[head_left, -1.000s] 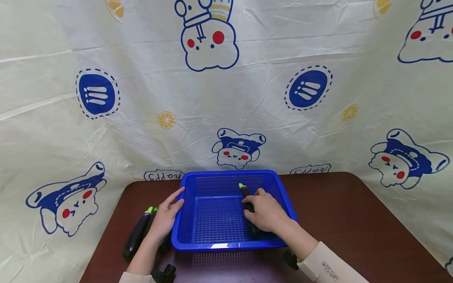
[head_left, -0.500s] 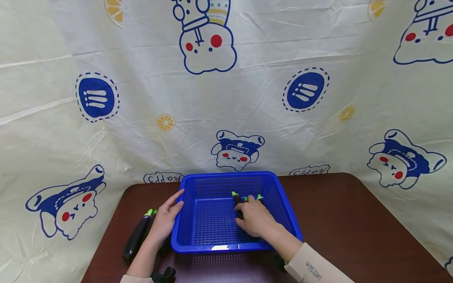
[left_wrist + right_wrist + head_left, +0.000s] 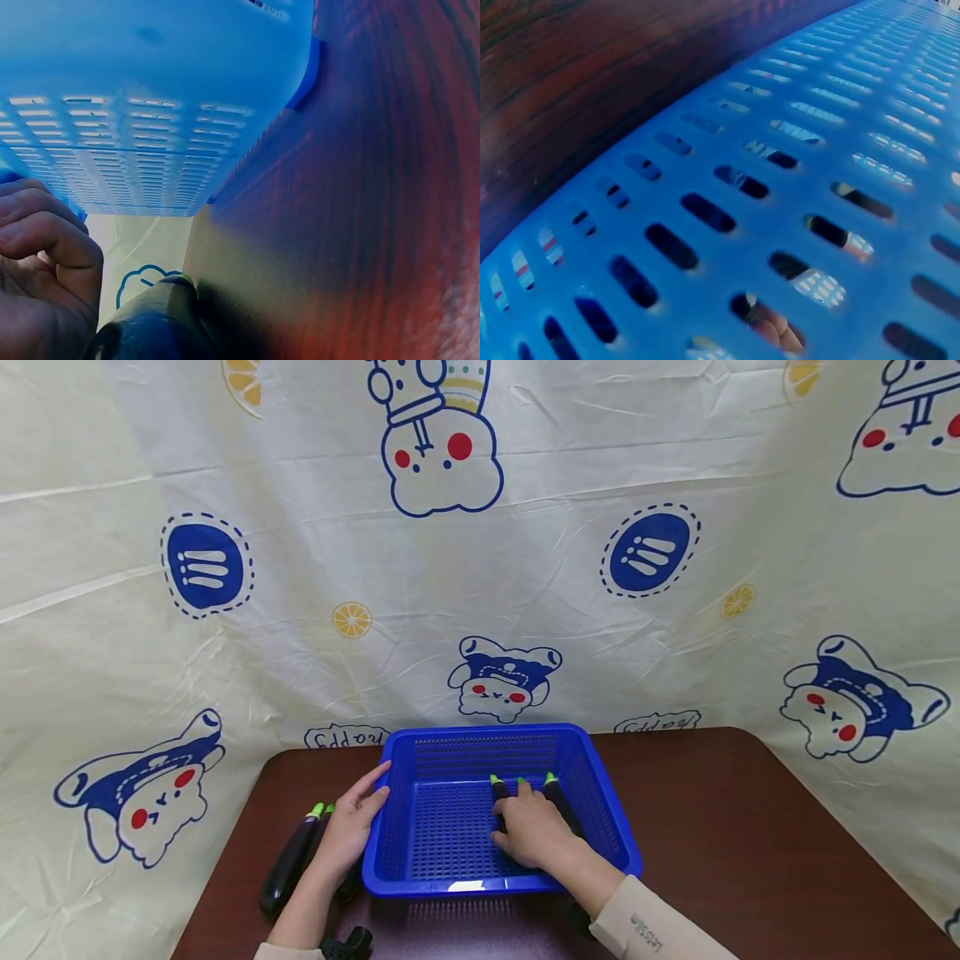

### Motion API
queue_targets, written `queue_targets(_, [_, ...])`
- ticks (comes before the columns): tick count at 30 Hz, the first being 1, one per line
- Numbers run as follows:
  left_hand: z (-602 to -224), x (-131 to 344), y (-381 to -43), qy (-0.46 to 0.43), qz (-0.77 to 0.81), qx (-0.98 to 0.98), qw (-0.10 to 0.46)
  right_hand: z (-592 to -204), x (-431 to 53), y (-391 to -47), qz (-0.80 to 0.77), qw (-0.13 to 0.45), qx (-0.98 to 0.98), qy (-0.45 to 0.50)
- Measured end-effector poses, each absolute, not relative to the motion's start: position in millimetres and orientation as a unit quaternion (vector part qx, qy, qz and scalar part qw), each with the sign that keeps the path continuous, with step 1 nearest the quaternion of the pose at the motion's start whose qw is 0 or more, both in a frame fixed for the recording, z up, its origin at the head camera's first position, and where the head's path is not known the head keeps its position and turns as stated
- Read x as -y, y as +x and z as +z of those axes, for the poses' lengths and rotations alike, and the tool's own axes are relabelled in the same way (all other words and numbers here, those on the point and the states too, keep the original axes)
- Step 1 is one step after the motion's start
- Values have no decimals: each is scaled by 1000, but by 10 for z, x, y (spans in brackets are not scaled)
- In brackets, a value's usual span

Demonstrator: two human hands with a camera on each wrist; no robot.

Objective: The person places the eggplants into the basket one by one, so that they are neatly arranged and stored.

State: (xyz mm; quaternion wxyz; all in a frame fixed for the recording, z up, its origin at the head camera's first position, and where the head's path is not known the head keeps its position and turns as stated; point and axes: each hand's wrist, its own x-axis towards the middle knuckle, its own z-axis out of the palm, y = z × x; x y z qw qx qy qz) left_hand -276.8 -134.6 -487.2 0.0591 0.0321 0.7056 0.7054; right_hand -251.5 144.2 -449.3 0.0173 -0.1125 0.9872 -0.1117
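The blue basket (image 3: 450,882) on the brown table (image 3: 712,827) holds three dark eggplants in its right part: a left eggplant (image 3: 498,790), a middle eggplant (image 3: 521,781) showing little more than its green tip, and a right eggplant (image 3: 561,802); the right hand (image 3: 534,828) lies over the first two, fingers bent, though whether it grips either I cannot tell; the left hand (image 3: 347,827) holds the basket's left rim; outside, left of the basket, lie an outer eggplant (image 3: 287,864) and an inner eggplant (image 3: 318,837), the left forearm (image 3: 303,906) partly blocking the view of the inner one; a printed cloth (image 3: 300,527) hangs behind; inside the basket the green ends point away from the person, the right one's long axis slanting from far left to near right; the outer one slants from near left to far right, green end far.
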Motion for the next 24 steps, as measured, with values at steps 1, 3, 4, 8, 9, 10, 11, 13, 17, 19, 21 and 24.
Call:
queue_targets(1, [-4872, 1347, -2768, 32, 706, -705, 59, -4500, -1439, -2515, -105, 13, -988, -116])
queue_targets(3, [-4875, 1349, -2768, 32, 706, -705, 60, -4510, -1435, -2511, -94, 7, -988, -121])
queue_targets(4, [-4876, 1349, -2769, 32, 705, -706, 60, -4514, -1433, -2509, -90, 5, -988, -122])
queue_targets(8, [-4880, 1351, -2773, 32, 704, -707, 59, -4526, -1430, -2506, -78, -1, -989, -123])
queue_targets(9, [-4880, 1351, -2774, 31, 704, -707, 59, -4527, -1429, -2505, -76, -2, -990, -123])
queue_targets(10, [-4878, 1349, -2774, 32, 704, -707, 59, -4529, -1429, -2504, -72, -3, -990, -122])
queue_targets(11, [-4877, 1348, -2775, 32, 704, -707, 59, -4532, -1430, -2501, -69, -4, -990, -122])
queue_targets(13, [-4878, 1346, -2778, 31, 704, -707, 59, -4538, -1432, -2500, -65, -6, -990, -122])
queue_targets(17, [-4876, 1347, -2778, 30, 702, -709, 60, -4553, -1433, -2502, -60, -8, -991, -123])
queue_targets(19, [-4876, 1350, -2779, 31, 702, -709, 60, -4558, -1433, -2506, -59, -8, -991, -122])
queue_targets(21, [-4875, 1353, -2777, 32, 703, -708, 61, -4562, -1431, -2510, -60, -6, -991, -122])
queue_targets(24, [-4871, 1355, -2775, 33, 705, -706, 63, -4561, -1430, -2517, -63, -1, -991, -120])
